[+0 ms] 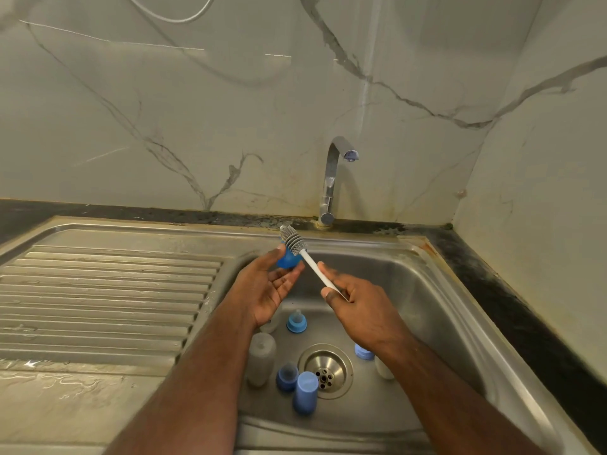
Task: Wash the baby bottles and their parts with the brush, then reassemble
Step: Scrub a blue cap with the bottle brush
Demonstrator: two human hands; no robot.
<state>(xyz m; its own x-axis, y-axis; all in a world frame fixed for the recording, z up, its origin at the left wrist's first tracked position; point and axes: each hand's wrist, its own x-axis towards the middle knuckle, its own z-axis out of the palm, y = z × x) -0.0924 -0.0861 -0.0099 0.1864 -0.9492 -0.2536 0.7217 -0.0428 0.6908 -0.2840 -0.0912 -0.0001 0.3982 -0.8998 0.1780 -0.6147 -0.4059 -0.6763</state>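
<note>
head view: both hands above the sink [437, 290] basin, near its back rim
left hand [269, 287]: grip pinching blue cap [285, 259]
right hand [358, 300]: grip curled round brush [295, 243] handle, bristles touching cap
basin floor: bottles [261, 357] and blue parts [305, 392] around drain [325, 369]

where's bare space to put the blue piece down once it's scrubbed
The ribbed drainboard left of the basin is bare, as is the basin floor by the right wall. Crowded: around the drain, ringed by a clear bottle, blue caps and a teat ring.
</note>
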